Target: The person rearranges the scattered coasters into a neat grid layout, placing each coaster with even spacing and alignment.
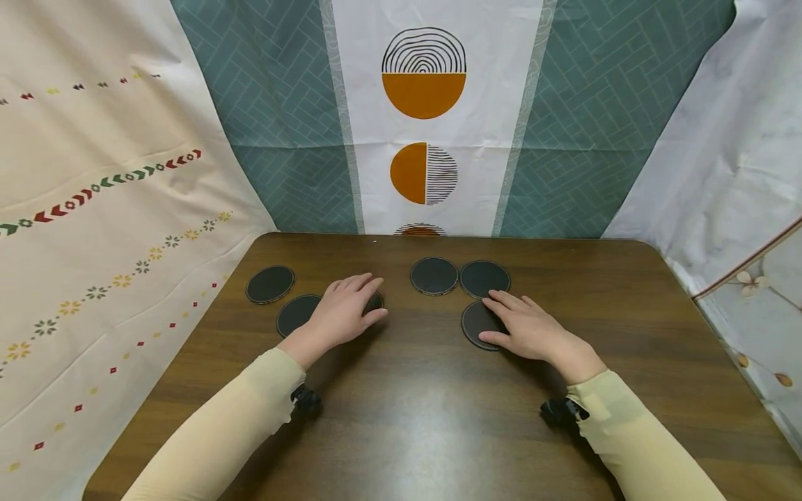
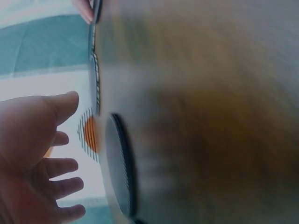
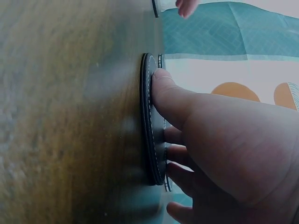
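Observation:
Several round black coasters with stitched rims lie on the wooden table. My left hand (image 1: 341, 309) hovers just over one coaster (image 1: 376, 302), which it partly hides; its fingers are relaxed and hold nothing. In the left wrist view, that hand (image 2: 32, 154) is apart from the coaster (image 2: 119, 165) beneath. My right hand (image 1: 529, 325) rests on the nearest coaster of the right group (image 1: 477, 324). In the right wrist view, the thumb touches the top of this coaster (image 3: 152, 121), and the other fingers spread across its far side without curling round it.
Two more coasters, one at the far left (image 1: 270, 284) and another beside the left wrist (image 1: 297, 314), lie on the table (image 1: 401, 417). Behind the right hand's coaster sit a coaster (image 1: 434, 275) and its neighbour (image 1: 484, 279), edges nearly touching. Patterned cloth (image 1: 282, 104) hangs behind the table.

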`<control>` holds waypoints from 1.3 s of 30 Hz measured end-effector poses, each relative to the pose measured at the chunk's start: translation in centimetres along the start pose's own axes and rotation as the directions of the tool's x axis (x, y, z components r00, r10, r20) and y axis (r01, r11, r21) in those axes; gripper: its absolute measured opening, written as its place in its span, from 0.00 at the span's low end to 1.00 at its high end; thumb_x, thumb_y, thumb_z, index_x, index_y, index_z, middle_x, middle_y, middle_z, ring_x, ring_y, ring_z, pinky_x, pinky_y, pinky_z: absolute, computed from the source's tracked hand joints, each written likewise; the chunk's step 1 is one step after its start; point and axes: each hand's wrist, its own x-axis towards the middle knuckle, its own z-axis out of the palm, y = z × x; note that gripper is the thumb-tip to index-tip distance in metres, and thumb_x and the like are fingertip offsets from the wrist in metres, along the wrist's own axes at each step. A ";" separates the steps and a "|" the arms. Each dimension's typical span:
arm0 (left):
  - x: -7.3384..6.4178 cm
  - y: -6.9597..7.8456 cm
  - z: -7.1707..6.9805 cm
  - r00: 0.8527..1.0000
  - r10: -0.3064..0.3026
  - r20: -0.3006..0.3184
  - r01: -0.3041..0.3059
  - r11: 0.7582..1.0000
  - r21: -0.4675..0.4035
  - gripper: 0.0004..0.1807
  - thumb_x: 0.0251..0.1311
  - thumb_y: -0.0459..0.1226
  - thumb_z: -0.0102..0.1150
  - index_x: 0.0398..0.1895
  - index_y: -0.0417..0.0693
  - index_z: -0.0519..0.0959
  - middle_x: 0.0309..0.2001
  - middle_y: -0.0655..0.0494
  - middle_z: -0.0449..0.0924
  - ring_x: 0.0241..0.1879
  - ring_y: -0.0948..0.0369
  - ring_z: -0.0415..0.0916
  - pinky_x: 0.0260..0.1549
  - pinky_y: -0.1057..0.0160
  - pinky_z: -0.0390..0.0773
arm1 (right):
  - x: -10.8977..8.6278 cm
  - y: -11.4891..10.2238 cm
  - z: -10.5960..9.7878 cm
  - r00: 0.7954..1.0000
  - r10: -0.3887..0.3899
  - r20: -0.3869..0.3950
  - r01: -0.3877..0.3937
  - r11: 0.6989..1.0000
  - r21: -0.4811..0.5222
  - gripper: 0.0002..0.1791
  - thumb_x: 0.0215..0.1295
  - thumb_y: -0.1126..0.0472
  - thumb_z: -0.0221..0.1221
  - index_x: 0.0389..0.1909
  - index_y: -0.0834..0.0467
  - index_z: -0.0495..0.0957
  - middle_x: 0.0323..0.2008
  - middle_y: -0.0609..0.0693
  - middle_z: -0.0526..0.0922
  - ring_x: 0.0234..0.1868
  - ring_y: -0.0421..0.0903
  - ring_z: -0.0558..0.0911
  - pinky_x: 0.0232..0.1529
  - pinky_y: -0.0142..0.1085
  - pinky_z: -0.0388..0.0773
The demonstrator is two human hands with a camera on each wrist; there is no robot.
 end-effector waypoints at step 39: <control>-2.6 -3.4 1.3 0.991 -0.121 0.063 0.126 0.988 -0.089 0.52 0.70 0.60 0.73 0.89 0.49 0.62 0.78 0.33 0.69 0.79 0.35 0.63 0.77 0.28 0.58 | -0.1 0.0 0.1 1.000 0.016 0.022 -0.016 1.000 0.000 0.44 0.82 0.39 0.62 0.85 0.64 0.65 0.85 0.65 0.61 0.85 0.65 0.60 0.82 0.67 0.53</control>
